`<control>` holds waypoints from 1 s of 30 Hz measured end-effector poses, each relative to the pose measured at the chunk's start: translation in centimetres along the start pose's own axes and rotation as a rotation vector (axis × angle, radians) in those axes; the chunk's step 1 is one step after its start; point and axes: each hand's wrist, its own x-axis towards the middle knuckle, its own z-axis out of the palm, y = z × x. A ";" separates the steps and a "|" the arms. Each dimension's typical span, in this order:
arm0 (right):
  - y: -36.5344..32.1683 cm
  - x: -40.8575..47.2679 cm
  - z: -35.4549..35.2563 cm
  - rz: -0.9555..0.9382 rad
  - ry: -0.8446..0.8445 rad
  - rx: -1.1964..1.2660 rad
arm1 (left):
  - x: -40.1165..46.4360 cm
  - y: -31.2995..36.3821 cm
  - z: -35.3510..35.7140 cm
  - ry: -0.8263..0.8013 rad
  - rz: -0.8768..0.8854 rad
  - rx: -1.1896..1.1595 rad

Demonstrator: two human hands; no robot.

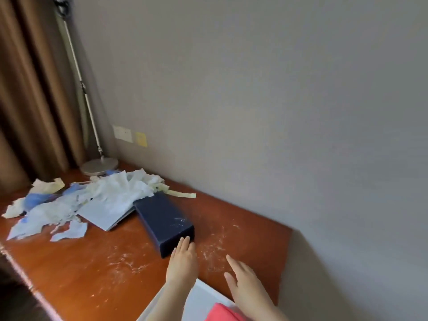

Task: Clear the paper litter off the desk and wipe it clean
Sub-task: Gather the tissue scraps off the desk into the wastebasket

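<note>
Left grip flat, fingers straight against near end of dark blue box; right grip open, holding nothing, hovering over dusty desk. Beyond box, torn paper litter heaped at far left, partly over a pale folder, near lamp base. Risks: further push likely sending box into heap, scattering scraps off desk edge; white dust smearing under palms.

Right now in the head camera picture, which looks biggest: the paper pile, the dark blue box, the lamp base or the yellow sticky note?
1. Paper pile, by far the widest.
2. Dark blue box.
3. Lamp base, though it sits farther back, so its true size against the box is unsure.
4. Yellow sticky note, smallest.
</note>
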 end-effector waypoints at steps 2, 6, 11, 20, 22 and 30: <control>-2.8 1.5 1.8 -0.019 -0.050 -0.004 | 0.1 -4.5 -1.2 0.022 -0.065 0.013; -8.9 4.6 5.2 -0.016 -0.093 -0.016 | 0.4 -12.8 -4.1 0.058 -0.121 0.023; -17.7 8.8 8.7 -0.025 -0.138 0.016 | 1.2 -22.7 -9.3 0.115 -0.186 0.085; -24.7 14.4 15.2 -0.024 -0.163 0.045 | 3.3 -33.6 -11.9 0.084 -0.329 0.132; -24.8 15.6 16.3 -0.021 -0.175 0.030 | 4.0 -34.9 -11.2 0.029 -0.286 0.174; -26.1 25.7 17.4 -0.062 -0.056 0.046 | 10.4 -39.4 -11.6 -0.051 -0.315 0.198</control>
